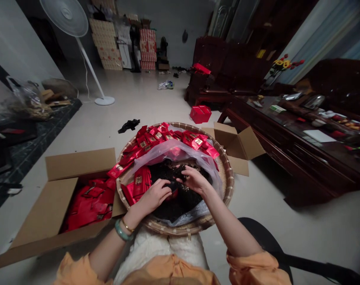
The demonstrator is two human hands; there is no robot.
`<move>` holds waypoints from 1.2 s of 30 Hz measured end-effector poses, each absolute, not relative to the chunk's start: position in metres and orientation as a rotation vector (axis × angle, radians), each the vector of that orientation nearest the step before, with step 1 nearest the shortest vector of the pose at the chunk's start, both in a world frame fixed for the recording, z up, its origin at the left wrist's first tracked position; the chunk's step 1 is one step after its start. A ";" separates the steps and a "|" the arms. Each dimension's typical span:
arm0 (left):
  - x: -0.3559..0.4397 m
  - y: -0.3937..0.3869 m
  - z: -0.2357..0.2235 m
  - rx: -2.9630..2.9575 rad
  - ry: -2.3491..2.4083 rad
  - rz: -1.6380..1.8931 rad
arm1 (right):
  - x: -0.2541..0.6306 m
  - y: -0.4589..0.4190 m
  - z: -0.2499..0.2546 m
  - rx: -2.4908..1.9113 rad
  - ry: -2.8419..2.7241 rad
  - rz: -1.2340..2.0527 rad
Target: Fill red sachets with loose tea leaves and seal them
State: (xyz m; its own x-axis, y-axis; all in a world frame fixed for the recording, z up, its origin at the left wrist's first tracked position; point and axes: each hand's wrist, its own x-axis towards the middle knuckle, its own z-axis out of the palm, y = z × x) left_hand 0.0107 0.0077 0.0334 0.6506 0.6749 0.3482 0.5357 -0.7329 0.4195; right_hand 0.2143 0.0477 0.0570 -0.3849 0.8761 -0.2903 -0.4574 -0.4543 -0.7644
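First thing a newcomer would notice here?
Bright red sachets pile across the far half of a round woven tray, with more in an open cardboard box at lower left. At the tray's centre, the left hand and right hand work in a dark heap of dried leaves, inside a translucent plastic bag.

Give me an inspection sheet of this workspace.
Surface: woven tray on the lap.
Job's things: dark leaves in a plastic bag; red sachets on the tray and in an open carton.
Clutter: black cloth and red box on the floor.
Hands: left hand and right hand both at the leaves.
Cables: white cord from the fan.
Surroundings: fan, stacked cartons, wooden table.
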 end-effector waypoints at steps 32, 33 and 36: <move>0.011 0.006 0.017 2.643 0.932 0.959 | 0.215 0.022 0.087 -1.084 -2.590 0.786; 0.012 0.006 0.017 2.640 0.931 0.961 | 0.215 0.022 0.087 -1.103 -2.598 0.787; 0.014 0.005 0.020 2.630 0.936 0.973 | 0.214 0.023 0.088 -1.149 -2.654 0.752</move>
State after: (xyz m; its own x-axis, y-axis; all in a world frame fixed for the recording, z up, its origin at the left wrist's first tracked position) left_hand 0.0142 0.0048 0.0201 0.5866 0.6190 0.5222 0.4978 -0.7842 0.3704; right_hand 0.2135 0.0231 0.0880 -0.6942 0.7175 -0.0568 0.6406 0.5799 -0.5033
